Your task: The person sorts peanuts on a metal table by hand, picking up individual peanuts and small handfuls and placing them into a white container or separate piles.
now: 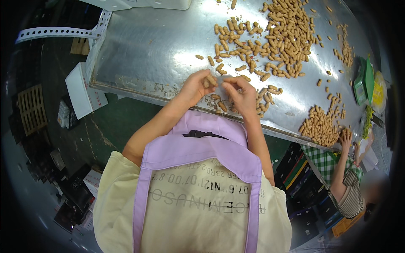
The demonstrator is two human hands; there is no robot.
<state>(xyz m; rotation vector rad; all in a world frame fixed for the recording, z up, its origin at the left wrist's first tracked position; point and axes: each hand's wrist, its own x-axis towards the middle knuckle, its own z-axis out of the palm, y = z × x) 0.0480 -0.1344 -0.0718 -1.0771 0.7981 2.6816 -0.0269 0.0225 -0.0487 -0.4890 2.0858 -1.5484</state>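
Observation:
Unshelled peanuts (pixel 210 80) rest in the curled fingers of my left hand (pixel 193 90), above the near edge of the metal table (pixel 152 41). Close to its right, my right hand (pixel 244 97) has thumb and index finger brought together; whether something small sits between them is hidden. Below and between the hands lie a few darker peanuts (pixel 222 106) and bits of debris. A small group of peanuts (pixel 264 99) lies just right of my right hand. Beyond both hands, loose peanuts (pixel 234 38) spread towards a large heap (pixel 289 34).
At the right, a co-worker's hand (pixel 345 137) touches a second peanut pile (pixel 319 126). A green scale (pixel 364 80) and a bag with yellow contents (pixel 378 91) stand past it. A white box (pixel 158 3) sits at the far left edge. Stacked crates (pixel 297 177) are below right.

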